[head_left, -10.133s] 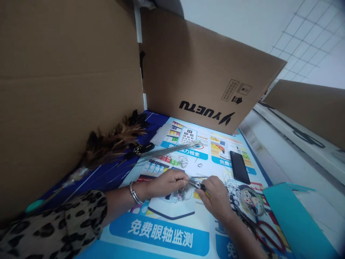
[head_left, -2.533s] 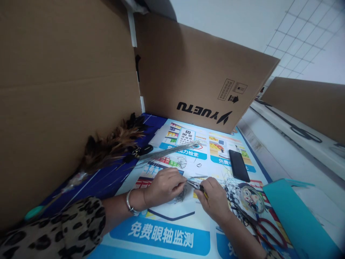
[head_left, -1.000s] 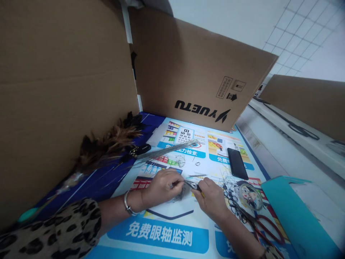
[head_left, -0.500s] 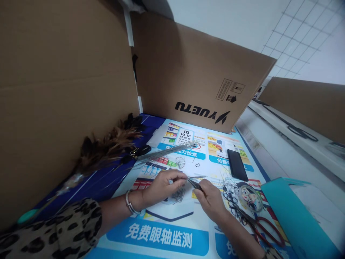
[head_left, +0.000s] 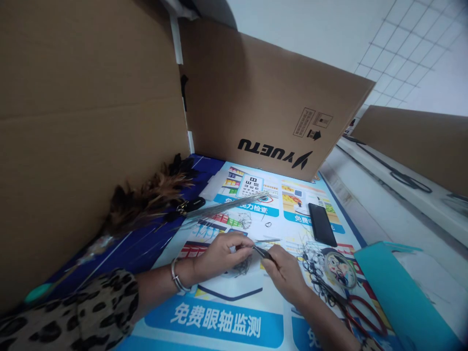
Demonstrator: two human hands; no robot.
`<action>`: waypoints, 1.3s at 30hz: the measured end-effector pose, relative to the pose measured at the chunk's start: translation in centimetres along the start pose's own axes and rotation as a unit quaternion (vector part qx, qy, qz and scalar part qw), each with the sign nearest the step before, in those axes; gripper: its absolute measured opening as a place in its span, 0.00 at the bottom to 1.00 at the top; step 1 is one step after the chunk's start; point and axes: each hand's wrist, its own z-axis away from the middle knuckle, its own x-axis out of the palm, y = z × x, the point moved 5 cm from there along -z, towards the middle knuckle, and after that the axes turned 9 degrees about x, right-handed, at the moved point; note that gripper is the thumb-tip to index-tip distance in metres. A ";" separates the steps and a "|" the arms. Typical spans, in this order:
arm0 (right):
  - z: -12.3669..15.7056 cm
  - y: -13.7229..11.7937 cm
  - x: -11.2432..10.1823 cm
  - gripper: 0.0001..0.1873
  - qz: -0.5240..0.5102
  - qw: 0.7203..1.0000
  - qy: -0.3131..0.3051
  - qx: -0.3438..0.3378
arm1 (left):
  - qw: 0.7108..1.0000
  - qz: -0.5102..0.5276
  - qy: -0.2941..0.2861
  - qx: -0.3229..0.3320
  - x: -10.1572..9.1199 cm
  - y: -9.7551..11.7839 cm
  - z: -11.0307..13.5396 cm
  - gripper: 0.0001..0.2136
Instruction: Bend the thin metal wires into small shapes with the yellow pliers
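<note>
My left hand (head_left: 228, 251), with a bangle at the wrist, is closed in a pinch; what sits between the fingertips is too small to make out. My right hand (head_left: 287, 270) is wrapped round a pair of small dark pliers (head_left: 262, 251), whose jaws point left and meet the left fingertips. Just beyond the fingers lie a few short thin wires (head_left: 268, 240). Under the left hand is a tangle of fine wire (head_left: 242, 267), partly hidden. Farther back, a bundle of long straight wires (head_left: 230, 204) lies across the printed table cover (head_left: 215, 319).
To the right are a black phone (head_left: 321, 224), a round clear container (head_left: 340, 269), black wire loops (head_left: 310, 261), red-handled scissors (head_left: 365, 312) and a teal box (head_left: 405, 292). Brown feathers (head_left: 146, 197) and keys (head_left: 186, 207) lie left. Cardboard panels (head_left: 270, 97) stand behind and left.
The pliers and my right hand have turned slightly, the jaws now lying flatter and a little farther left at the left fingertips. Everything on the table stays in place.
</note>
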 end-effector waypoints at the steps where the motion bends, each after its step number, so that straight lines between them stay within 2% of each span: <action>1: 0.0 0.0 0.0 0.15 0.002 1.000 -0.001 0.000 | 1.000 -0.005 -0.001 0.002 0.0 0.0 0.0 0.05; 25: 0.1 -0.2 -0.1 0.15 0.087 0.994 0.040 -0.045 | 0.997 -0.063 -0.001 0.048 0.1 0.2 0.2 0.04; 39: 0.1 -0.1 -0.1 0.15 0.109 0.991 0.055 -0.044 | 0.993 -0.094 0.002 0.065 0.0 0.3 0.1 0.05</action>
